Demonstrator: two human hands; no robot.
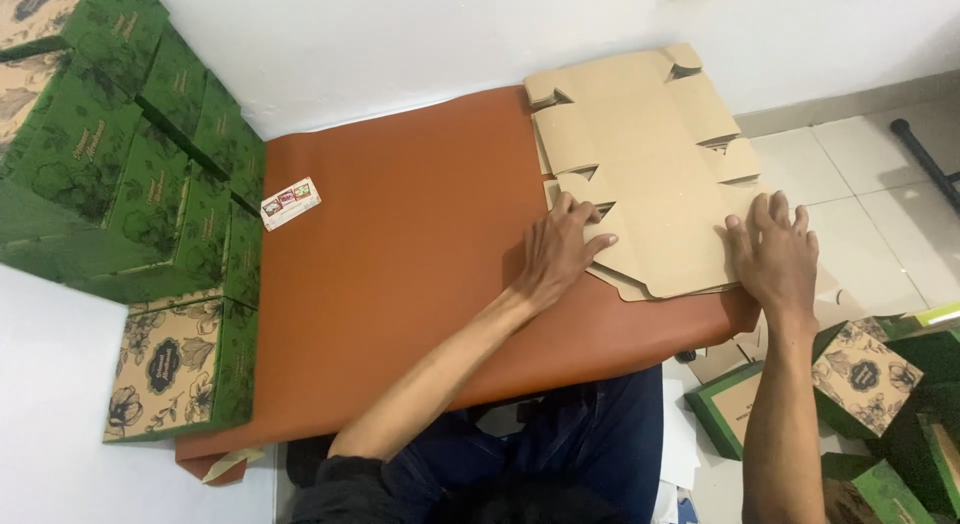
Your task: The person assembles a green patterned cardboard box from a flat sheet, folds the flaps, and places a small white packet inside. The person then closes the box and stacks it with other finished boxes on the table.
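my left hand (558, 252) and right hand (775, 254) lie open and flat on the stack of cardboard blanks (640, 174), which overhangs the brown table (400, 254) edge; uneven pressure could slide it off.

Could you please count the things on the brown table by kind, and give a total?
Stacks of flat cardboard box blanks, under the left hand and right hand: 1
Small printed cards: 1
Total on the brown table: 2
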